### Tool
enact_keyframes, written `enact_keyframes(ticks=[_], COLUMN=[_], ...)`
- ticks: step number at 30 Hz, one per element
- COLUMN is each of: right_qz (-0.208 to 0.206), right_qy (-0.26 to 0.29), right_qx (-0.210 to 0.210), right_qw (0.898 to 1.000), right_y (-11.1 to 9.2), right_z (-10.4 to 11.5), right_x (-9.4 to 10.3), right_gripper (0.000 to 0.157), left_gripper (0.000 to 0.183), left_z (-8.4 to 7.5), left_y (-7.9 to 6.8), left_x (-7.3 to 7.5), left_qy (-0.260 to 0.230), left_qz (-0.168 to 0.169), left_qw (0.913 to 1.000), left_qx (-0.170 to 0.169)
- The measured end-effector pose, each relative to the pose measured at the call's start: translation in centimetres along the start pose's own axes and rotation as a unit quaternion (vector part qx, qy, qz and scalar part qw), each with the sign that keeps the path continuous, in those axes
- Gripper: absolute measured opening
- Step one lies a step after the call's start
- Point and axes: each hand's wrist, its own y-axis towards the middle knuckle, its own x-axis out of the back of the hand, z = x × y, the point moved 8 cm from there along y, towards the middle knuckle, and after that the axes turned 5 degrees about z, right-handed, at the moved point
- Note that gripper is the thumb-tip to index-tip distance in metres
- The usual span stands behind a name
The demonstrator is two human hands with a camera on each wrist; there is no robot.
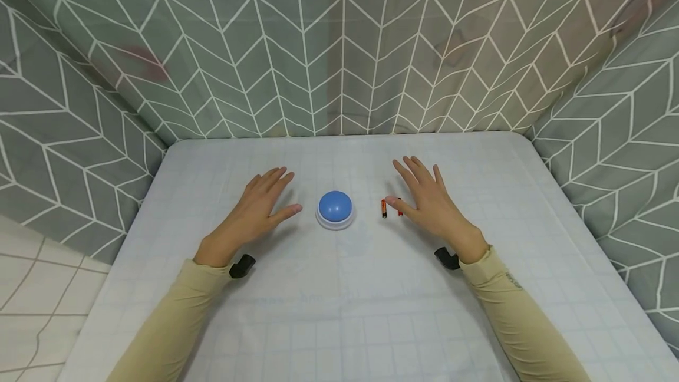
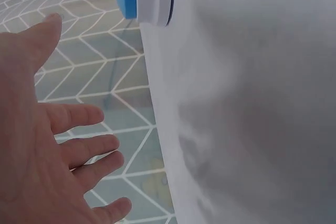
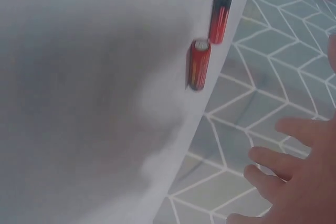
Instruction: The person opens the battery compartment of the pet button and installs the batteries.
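A round blue dome on a white base, like a push button or small push light [image 1: 335, 206], stands near the middle of the table. My left hand [image 1: 261, 205] hovers left of it with fingers spread, touching nothing. On the other side, my right hand [image 1: 427, 202] is held above the table, fingers extended and holding nothing. Two small cylindrical batteries lie near its thumb: a black and orange battery [image 1: 384, 208] and a red battery [image 1: 400, 213], the latter partly hidden by the thumb in the head view. Both batteries show fully in the right wrist view, apart from the hand.
A white cloth with a faint grid covers the table [image 1: 329, 323]. Grey curtains [image 1: 339, 46] with white chevron lines close off the back and both sides. A black wrist camera [image 1: 242, 266] sits at the left cuff, another wrist camera [image 1: 447, 258] at the right.
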Motion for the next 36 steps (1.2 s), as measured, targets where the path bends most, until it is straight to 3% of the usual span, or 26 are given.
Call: enact_keyframes(ticks=[21, 36], right_qz=[0.033, 0.060], right_qy=[-0.006, -0.005], right_qx=[0.041, 0.072], right_qw=[0.999, 0.996], right_y=[1.2, 1.9], right_z=[4.4, 7.2], right_x=[-2.5, -4.5], right_gripper=[0.087, 0.087], left_gripper=[0.082, 0.080], left_z=[-3.0, -5.3], left_y=[0.2, 0.5], left_x=[-2.9, -4.3], left_qy=[-0.039, -0.063], left_qz=[0.032, 0.031], left_qw=[0.9984, 0.9941], left_qx=[-0.026, -0.083])
